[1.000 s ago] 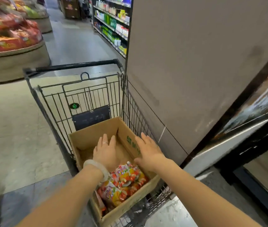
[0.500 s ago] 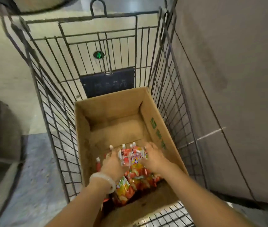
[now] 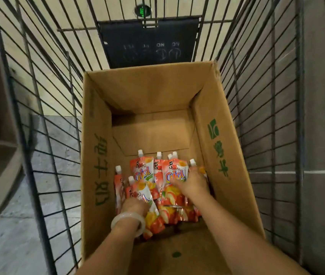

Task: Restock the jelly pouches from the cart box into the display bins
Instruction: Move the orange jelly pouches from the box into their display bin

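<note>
Both hands dig into the jelly pouches [image 3: 157,187] heaped at the near end of the box [image 3: 213,124] — left hand [image 3: 134,205] and right hand [image 3: 194,184] each clutching several. Soft, slick, light; bodies, not spouts, look safest.

A dark placard [image 3: 149,41] hangs above grey floor tiles [image 3: 8,245].

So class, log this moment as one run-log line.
stage: gathering | left hand: grips jelly pouches | right hand: grips pouches | site: cardboard box in cart | bins: out of view
</note>
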Demonstrator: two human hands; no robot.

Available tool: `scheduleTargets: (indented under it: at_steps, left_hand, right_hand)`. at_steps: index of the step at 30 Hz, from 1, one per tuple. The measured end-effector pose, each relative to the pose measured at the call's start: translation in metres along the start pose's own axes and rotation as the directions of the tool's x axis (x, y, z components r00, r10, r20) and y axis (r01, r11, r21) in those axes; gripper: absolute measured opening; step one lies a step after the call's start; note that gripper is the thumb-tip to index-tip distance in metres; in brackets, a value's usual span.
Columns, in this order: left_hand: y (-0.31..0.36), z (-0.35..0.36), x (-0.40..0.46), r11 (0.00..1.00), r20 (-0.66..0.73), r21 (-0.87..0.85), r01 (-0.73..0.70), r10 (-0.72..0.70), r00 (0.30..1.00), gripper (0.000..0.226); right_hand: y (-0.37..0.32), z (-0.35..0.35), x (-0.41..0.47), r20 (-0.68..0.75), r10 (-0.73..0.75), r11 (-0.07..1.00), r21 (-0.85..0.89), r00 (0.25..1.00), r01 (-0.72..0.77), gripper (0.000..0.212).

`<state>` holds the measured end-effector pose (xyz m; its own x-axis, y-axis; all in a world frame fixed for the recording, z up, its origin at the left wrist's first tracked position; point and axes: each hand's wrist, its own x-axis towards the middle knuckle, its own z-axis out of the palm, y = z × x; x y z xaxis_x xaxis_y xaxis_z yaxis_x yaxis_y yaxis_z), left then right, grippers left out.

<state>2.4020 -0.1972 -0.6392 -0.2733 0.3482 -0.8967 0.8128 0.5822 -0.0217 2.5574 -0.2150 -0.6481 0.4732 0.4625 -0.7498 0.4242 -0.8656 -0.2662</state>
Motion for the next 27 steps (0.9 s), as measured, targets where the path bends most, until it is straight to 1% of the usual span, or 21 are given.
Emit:
scheduleTargets:
  at_steps: [2, 3, 5, 6, 8, 10, 12, 14, 16, 17, 18, 20, 21, 22, 24, 27]
  left_hand:
    - [0.000, 0.005, 0.000, 0.996, -0.004, -0.087, 0.031, -0.031, 1.000, 0.054]
    - [-0.001, 0.005, 0.000, 0.989, 0.012, -0.138, 0.047, -0.046, 0.999, 0.061]
    - [-0.002, 0.008, 0.001, 0.959, 0.020, -0.279, 0.043, -0.039, 0.999, 0.074]
    - [-0.001, 0.008, 0.002, 0.945, 0.014, -0.325, 0.028, -0.025, 1.000, 0.074]
    - [0.004, 0.010, 0.003, 0.928, -0.039, -0.373, -0.017, 0.003, 0.999, 0.058]
    - [0.011, 0.011, 0.004, 0.895, -0.111, -0.442, -0.063, 0.015, 0.994, 0.045]
    - [0.016, 0.009, 0.003, 0.851, -0.192, -0.514, -0.110, 0.010, 0.981, 0.042]
    - [0.019, 0.004, 0.003, 0.812, -0.254, -0.563, -0.153, 0.006, 0.967, 0.041]
    - [0.020, 0.001, 0.007, 0.803, -0.220, -0.572, -0.169, 0.049, 0.974, 0.041]
    - [0.020, 0.000, 0.009, 0.811, -0.163, -0.562, -0.163, 0.085, 0.983, 0.041]
    - [0.020, -0.001, 0.011, 0.822, -0.098, -0.550, -0.149, 0.113, 0.989, 0.041]
    - [0.019, -0.002, 0.013, 0.840, 0.002, -0.530, -0.116, 0.138, 0.990, 0.041]
    - [0.018, -0.002, 0.014, 0.844, 0.026, -0.525, -0.112, 0.148, 0.989, 0.041]
    - [0.016, -0.003, 0.014, 0.842, 0.038, -0.527, -0.112, 0.156, 0.987, 0.042]
    - [0.013, -0.005, 0.012, 0.824, 0.055, -0.557, -0.103, 0.160, 0.986, 0.044]
    - [0.004, -0.010, 0.009, 0.745, 0.101, -0.665, -0.056, 0.164, 0.981, 0.045]
  right_hand:
    - [-0.002, 0.007, 0.001, 0.010, 0.042, 0.999, -0.002, 0.999, -0.042, 0.089]
    - [-0.002, 0.012, 0.001, 0.019, 0.057, 0.998, -0.010, 0.998, -0.057, 0.087]
    - [0.001, 0.021, 0.002, 0.009, 0.079, 0.997, -0.013, 0.997, -0.079, 0.074]
    - [0.001, 0.022, 0.001, -0.002, 0.089, 0.996, -0.014, 0.996, -0.089, 0.068]
    - [0.001, 0.023, -0.001, -0.019, 0.105, 0.993, -0.049, 0.994, -0.106, 0.065]
    - [0.002, 0.023, -0.001, -0.035, 0.095, 0.989, -0.110, 0.995, -0.098, 0.069]
    - [0.002, 0.023, -0.003, -0.042, 0.056, 0.989, -0.132, 0.998, -0.061, 0.071]
    - [0.002, 0.021, -0.004, -0.021, 0.034, 0.995, -0.097, 0.999, -0.036, 0.072]
    - [0.002, 0.018, -0.002, 0.015, 0.057, 0.998, -0.043, 0.998, -0.056, 0.075]
    - [0.002, 0.017, 0.000, 0.035, 0.075, 0.997, -0.010, 0.997, -0.075, 0.074]
    - [0.002, 0.015, 0.002, 0.059, 0.092, 0.995, 0.036, 0.994, -0.094, 0.070]
    - [0.000, 0.017, 0.003, 0.147, 0.084, 0.984, 0.142, 0.986, -0.105, 0.054]
    - [-0.001, 0.020, 0.003, 0.181, 0.058, 0.976, 0.196, 0.982, -0.094, 0.047]
    - [-0.003, 0.023, 0.002, 0.196, 0.032, 0.963, 0.257, 0.980, -0.083, 0.044]
    - [-0.003, 0.028, 0.002, 0.224, 0.009, 0.919, 0.383, 0.975, -0.096, 0.046]
    - [0.001, 0.017, -0.001, 0.302, 0.000, 0.830, 0.532, 0.953, -0.168, 0.044]
